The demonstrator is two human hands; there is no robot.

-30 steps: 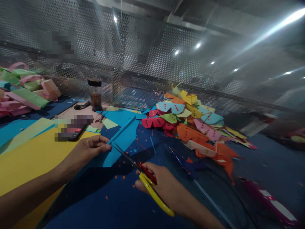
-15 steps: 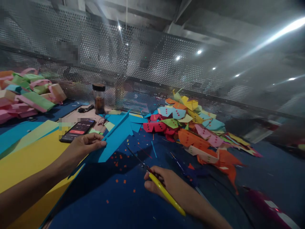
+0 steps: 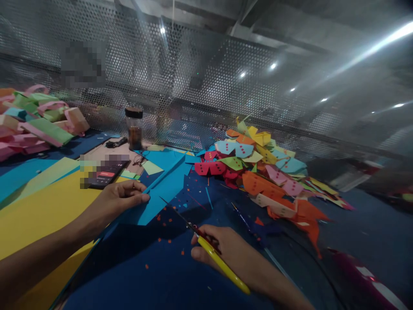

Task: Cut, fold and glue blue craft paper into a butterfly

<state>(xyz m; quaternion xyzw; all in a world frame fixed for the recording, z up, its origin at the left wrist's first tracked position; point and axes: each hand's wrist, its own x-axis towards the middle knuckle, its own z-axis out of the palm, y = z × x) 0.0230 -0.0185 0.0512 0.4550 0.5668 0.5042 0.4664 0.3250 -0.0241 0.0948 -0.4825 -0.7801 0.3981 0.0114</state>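
My left hand (image 3: 124, 200) pinches the near left edge of a folded sheet of blue paper (image 3: 167, 185), held tilted above the table. In my right hand (image 3: 222, 245) is a pair of scissors (image 3: 222, 265) with a yellow handle, my fingers wrapped round it. The thin dark blades point up and left, their tip close to the paper's lower right edge; whether they touch it I cannot tell. Small orange paper scraps (image 3: 170, 220) lie on the dark blue tabletop (image 3: 135, 275) under and beside the blades.
Folded paper butterflies (image 3: 261, 183) with dotted patterns are heaped at the right. Pink and green paper shapes (image 3: 48, 129) pile up at far left. A phone (image 3: 109, 172), a lidded jar (image 3: 134, 133) and yellow sheets (image 3: 48, 219) lie left. A pen (image 3: 243, 219) and purple object (image 3: 364, 275) lie right.
The scissors have moved a little left, bringing the blade tip nearer the blue paper. My left hand and the paper have shifted slightly to the right.
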